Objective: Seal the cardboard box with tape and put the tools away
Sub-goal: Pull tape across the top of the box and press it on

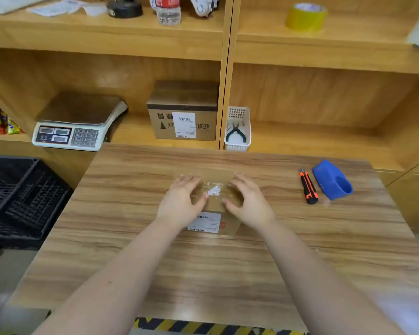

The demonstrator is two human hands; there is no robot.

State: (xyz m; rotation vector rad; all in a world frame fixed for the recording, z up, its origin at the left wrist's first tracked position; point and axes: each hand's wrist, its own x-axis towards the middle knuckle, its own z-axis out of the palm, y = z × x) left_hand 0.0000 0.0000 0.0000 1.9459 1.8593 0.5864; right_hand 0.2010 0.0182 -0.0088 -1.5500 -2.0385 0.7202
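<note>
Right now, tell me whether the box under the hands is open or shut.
Shut. The cardboard box has its top flaps flat, with clear tape glinting across them, and the left hand and right hand press on top.

Scale, pliers, black crate

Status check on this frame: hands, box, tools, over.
Left hand and right hand flat on cardboard box, pressing clear tape on top. Utility knife and blue tape dispenser idle on table, right side. Nothing in the way.
</note>
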